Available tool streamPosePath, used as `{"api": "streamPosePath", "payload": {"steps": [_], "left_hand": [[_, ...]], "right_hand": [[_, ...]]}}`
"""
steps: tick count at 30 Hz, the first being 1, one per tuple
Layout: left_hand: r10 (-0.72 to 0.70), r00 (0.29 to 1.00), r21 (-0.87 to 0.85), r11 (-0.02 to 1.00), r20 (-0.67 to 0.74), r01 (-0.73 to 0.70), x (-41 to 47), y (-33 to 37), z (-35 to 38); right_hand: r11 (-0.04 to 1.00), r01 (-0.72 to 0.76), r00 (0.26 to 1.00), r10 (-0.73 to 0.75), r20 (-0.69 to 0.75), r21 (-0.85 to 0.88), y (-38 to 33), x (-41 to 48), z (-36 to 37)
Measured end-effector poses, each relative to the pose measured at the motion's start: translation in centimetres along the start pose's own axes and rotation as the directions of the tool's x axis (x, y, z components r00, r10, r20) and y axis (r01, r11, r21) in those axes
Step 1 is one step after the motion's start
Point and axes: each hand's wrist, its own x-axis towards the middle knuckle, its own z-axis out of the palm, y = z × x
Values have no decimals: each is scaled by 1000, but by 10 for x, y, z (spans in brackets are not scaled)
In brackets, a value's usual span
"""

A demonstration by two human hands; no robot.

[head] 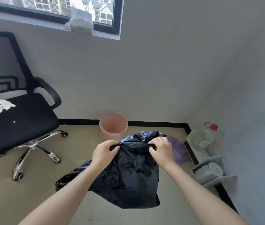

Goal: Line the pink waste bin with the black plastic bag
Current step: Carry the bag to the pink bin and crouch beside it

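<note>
The bag (128, 172) is black and thin. It hangs in the air in front of the person, low in the view, at about 6 o'clock from the bin (113, 127).

The left hand (103, 152) is closed on the top edge of the bag on one side. The right hand (160, 147) is closed on the top edge on the other side. Each grip pinches a bit of the edge between thumb and fingers. The hands are apart, so the top edge is pulled tight between them. I think this is to find the mouth of the bag and pull it open. The rest of the bag droops down because nothing holds it up. One end of it trails down toward 8 o'clock.

The bin is pink and round. It stands on the floor (15, 200) by the wall, up past the hands. It is upright with its open top showing. It looks empty inside, and no bag is in it yet. The bag is not touching the bin.

The bag looks flat and limp, so it seems to hold nothing.

A chair (19, 116) stands at 9 o'clock from the bin.

The bag needs its mouth opened wide, then it can go over the bin.
</note>
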Motion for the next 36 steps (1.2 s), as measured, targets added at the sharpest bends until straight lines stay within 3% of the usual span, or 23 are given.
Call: {"api": "streamPosePath", "payload": {"steps": [13, 23, 36], "left_hand": [[-166, 986, 135, 976, -31, 169, 150, -21, 42], [-349, 937, 264, 900, -38, 346, 235, -47, 98], [-353, 930, 366, 883, 104, 294, 319, -216, 198]], "right_hand": [[995, -1, 975, -23, 222, 104, 57, 167, 82], [998, -33, 886, 8, 463, 45, 110, 257, 148], [998, -46, 859, 66, 507, -53, 191, 285, 333]]}}
